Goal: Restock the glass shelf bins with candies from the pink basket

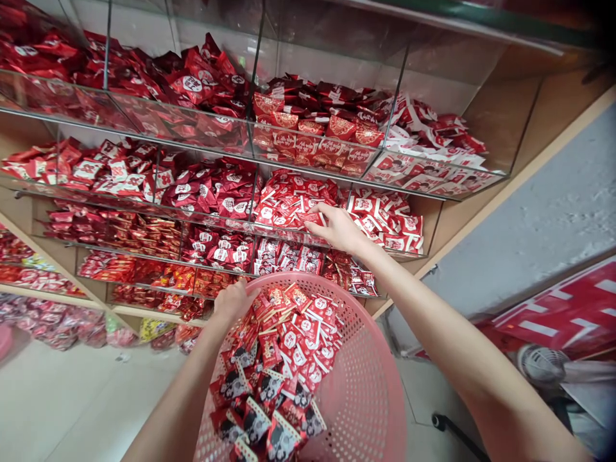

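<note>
Small red-and-white packets [298, 192] were observed piled loosely in a glass-fronted compartment on the second tier of a wooden rack [553, 115]. The right hand [337, 228] was placed over the front of this pile, its fingertips at the packets; thumb and forefinger were held apart with red wrapping visible between them, and whether a packet was pinched could not be told. To the right, a heap of red-and-white sachets [399, 237] was held in the adjoining compartment; to the left, dark red packets [226, 189] with white labels were heaped. Below, a round pink basket [380, 372] with perforated walls was gripped by the left hand [233, 301], whose fingers were curled over the rim nearest the rack. In the basket, red packets with white labels [308, 327] were gathered toward the far side, and black-and-red packets [283, 433] lay nearer the wearer. On the tier above, gold-printed red packets [312, 131] were stacked behind glass. Bagged packets [58, 321] were noted along the foot of the rack, on a pale tiled floor [77, 385]. At far right, a red-and-white board [568, 308] was seen against a grey wall [543, 199].
</note>
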A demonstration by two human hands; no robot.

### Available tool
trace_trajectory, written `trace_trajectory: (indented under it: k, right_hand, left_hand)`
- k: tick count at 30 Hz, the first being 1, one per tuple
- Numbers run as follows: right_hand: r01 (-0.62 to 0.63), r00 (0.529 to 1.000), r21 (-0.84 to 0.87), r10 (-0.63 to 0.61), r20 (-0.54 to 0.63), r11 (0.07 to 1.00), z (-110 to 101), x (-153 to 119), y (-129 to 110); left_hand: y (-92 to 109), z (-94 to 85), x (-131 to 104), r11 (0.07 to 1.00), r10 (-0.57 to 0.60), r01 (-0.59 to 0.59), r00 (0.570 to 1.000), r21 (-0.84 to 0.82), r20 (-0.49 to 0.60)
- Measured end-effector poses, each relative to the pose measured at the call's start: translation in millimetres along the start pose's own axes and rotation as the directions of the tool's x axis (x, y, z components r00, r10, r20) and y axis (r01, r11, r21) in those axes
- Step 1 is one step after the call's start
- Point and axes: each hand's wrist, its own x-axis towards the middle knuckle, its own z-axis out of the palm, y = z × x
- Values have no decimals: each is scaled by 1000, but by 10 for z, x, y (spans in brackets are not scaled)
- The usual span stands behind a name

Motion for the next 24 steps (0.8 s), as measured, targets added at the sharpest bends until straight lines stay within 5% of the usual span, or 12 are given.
trace_trajectory:
  k: [5,11,15,24]
  right_hand:
    - [92,996,-21,-92,9,996,152,-682,-202]
    - [264,929,-342,-142,343,902,629,-1442,-198]
    - [249,925,-530,-37,378,811,813,-1618,-312]
    - [136,927,-597,111,359,791,1004,-1768,-590]
  left_hand:
    - [21,-15,-22,1000,-8,7,1000,-13,-13]
    - [26,25,-7,999,9,-9,1000,-37,-18]
    - [4,51,-12,999,23,-24,1000,-26,-21]
    - [-57,-33,-188,999,25,-26,1000,-42,-7]
